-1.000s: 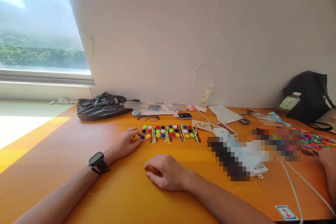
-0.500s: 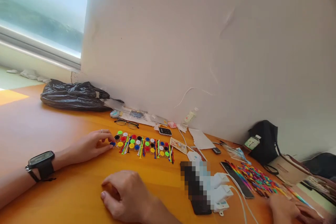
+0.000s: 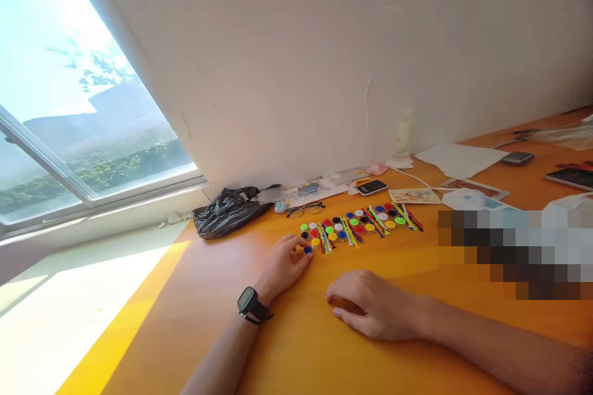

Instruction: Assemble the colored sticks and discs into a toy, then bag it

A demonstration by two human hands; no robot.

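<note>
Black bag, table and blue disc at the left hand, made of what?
The black bag looks like thin, glossy plastic: crinkled highlights. The table, orange with a soft sheen, could be varnished wood or laminate. The blue disc at the left hand seems plastic, from its vivid colour; finish unclear.

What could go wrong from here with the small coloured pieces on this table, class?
First, the left hand has its fingertips at the blue round piece, close beside a yellow round piece; a slip might knock both askew. Second, thin plastic sticks lie among the round pieces, so a bump could scatter them. Third, the eyeglasses lie just behind, where a careless reach might catch them.
</note>
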